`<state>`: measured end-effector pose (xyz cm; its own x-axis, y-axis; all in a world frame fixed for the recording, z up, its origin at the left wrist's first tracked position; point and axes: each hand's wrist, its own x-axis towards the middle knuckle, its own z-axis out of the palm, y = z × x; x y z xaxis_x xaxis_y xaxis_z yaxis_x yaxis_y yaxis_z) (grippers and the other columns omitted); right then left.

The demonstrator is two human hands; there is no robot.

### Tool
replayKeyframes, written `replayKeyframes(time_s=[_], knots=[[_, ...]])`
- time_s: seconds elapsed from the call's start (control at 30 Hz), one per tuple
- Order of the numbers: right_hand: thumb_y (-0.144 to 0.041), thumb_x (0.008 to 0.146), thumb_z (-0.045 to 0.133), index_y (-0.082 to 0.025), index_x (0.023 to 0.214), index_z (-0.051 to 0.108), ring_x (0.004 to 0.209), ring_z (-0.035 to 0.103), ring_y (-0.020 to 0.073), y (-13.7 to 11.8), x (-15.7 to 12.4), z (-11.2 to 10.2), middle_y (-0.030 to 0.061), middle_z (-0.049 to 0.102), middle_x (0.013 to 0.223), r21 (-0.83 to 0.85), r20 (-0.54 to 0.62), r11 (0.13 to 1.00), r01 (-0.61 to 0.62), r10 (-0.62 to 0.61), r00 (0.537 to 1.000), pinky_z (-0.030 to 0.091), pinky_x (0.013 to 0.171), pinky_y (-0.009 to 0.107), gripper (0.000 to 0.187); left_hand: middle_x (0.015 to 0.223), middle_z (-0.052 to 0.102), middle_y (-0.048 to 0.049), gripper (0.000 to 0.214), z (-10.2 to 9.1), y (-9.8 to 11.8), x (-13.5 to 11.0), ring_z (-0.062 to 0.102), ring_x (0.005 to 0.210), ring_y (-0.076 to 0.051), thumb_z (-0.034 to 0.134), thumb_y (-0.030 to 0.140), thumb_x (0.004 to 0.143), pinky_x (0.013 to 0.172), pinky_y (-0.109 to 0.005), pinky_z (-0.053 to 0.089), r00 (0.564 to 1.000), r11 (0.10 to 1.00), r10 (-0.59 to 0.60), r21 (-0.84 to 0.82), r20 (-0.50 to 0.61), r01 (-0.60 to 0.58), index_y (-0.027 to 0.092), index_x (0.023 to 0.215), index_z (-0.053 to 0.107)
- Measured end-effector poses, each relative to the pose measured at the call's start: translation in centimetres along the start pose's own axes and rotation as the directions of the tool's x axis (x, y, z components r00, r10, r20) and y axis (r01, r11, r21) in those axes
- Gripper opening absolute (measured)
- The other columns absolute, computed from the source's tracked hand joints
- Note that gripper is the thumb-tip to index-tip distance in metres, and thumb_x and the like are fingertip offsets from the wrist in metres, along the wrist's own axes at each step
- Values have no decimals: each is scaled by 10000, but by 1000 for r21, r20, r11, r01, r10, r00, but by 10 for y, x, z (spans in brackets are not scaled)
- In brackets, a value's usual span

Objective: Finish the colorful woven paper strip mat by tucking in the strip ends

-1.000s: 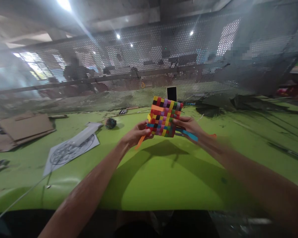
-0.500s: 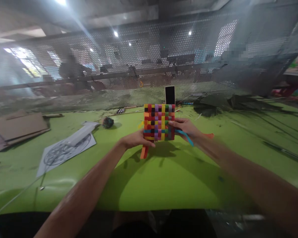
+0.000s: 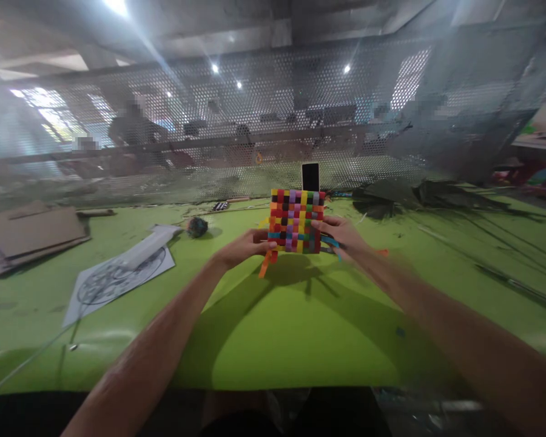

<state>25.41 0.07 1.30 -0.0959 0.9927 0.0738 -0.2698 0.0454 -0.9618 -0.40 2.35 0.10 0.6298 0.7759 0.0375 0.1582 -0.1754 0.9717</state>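
A small woven mat of many-coloured strips (image 3: 295, 220) is held up above the green table (image 3: 273, 340), its checkered face toward me. My left hand (image 3: 250, 246) pinches its lower left edge, thumb in front and the other fingers mostly hidden behind. On the right edge, my right hand (image 3: 337, 230) grips it with the thumb over the front. Loose orange strip ends (image 3: 264, 264) hang below the left corner. Blue strip ends (image 3: 331, 241) stick out beside my right hand.
Left on the table lie a printed drawing (image 3: 118, 282), a rolled paper (image 3: 152, 243), cardboard (image 3: 31, 233) and a dark ball (image 3: 197, 227). A dark upright panel with a pale border (image 3: 310, 176) stands behind the mat. Dried leaves (image 3: 382, 197) lie at right, before a perforated screen (image 3: 273, 121).
The mat has shifted slightly right and tilts a little. My left hand has moved up along its left edge. The loose strips have swung.
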Motion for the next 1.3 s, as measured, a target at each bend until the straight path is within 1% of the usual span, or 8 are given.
replayKeyframes(time_s=[0.17, 0.27, 0.37, 0.63, 0.9, 1.03, 1.2, 1.3], knots=[[-276, 699, 843, -200, 862, 794, 851, 751, 230, 8, 4, -4, 65, 787, 939, 6, 14, 1000, 8, -8, 1000, 636, 847, 401, 187, 860, 747, -70, 302, 11, 4, 1, 667, 755, -162, 781, 405, 765, 788, -320, 526, 993, 984, -95, 143, -67, 104, 128, 874, 733], [-324, 659, 869, -204, 873, 793, 844, 748, 222, 10, 5, -4, 55, 787, 944, -10, 27, 999, 36, -36, 999, 633, 838, 388, 257, 782, 731, -50, 247, 12, 1, 3, 637, 686, -139, 771, 372, 774, 744, -300, 515, 991, 980, -87, 172, -98, 103, 132, 815, 730], [-359, 635, 876, -205, 875, 791, 814, 744, 213, 8, 3, -4, 49, 787, 938, -60, 44, 997, 57, -55, 998, 626, 834, 395, 297, 734, 720, -48, 224, 11, -2, 4, 626, 652, -134, 750, 355, 791, 712, -289, 508, 994, 977, -75, 195, -74, 88, 133, 775, 729], [-378, 649, 867, -201, 896, 794, 829, 743, 222, 3, -4, 0, 63, 786, 957, -145, 68, 988, 52, -43, 997, 614, 849, 408, 312, 833, 752, -67, 256, 9, -9, 7, 678, 745, -168, 794, 353, 732, 805, -328, 533, 998, 992, -57, 109, 14, 55, 143, 869, 741], [-369, 636, 875, -198, 884, 792, 815, 744, 220, 4, -3, -2, 69, 784, 955, -157, 74, 987, 45, -33, 997, 620, 837, 419, 312, 795, 736, -53, 335, 8, -13, 11, 665, 685, -162, 838, 406, 681, 746, -347, 547, 995, 998, -63, 3, 78, 63, 155, 876, 731], [-372, 598, 895, -203, 867, 793, 767, 745, 210, 5, 0, -4, 53, 788, 911, -147, 65, 988, 35, -26, 998, 625, 817, 409, 334, 825, 744, -66, 345, 8, -14, 11, 674, 721, -167, 832, 415, 692, 782, -351, 547, 996, 997, -70, 13, 47, 70, 144, 881, 734], [-378, 613, 887, -206, 905, 797, 818, 748, 218, 6, 2, -5, 53, 786, 967, -104, 108, 993, 61, -49, 993, 616, 854, 414, 350, 1118, 726, -119, 451, 4, -12, 9, 692, 942, -213, 729, 518, 795, 889, -381, 527, 990, 994, -111, 14, -84, 113, 148, 1051, 700], [-369, 627, 879, -206, 906, 799, 815, 746, 216, 6, 2, -6, 56, 786, 966, -128, 98, 990, 58, -46, 994, 613, 858, 408, 333, 1157, 714, -124, 512, 3, -13, 8, 688, 972, -216, 692, 568, 812, 926, -393, 517, 991, 991, -124, -53, -57, 121, 152, 1109, 673]])
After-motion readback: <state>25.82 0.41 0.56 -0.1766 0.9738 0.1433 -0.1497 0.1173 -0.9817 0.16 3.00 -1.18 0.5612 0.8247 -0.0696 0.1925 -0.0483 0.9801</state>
